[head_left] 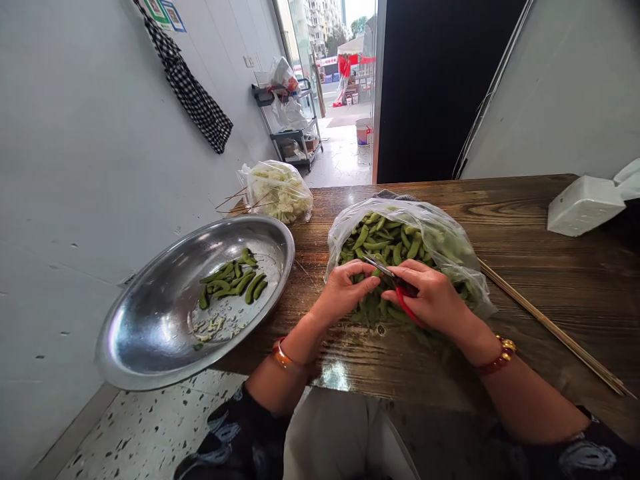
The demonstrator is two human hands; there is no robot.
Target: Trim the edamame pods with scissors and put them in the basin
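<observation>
Red-handled scissors gripped in right hand, blades aimed left | left hand pinches a pod at blade tips | bag of pods just beyond.

Bag of white pieces at table's far left; white box far right; skewers.

L hand fingers pinched | R hand fingers curled, gripping | wrists close
</observation>
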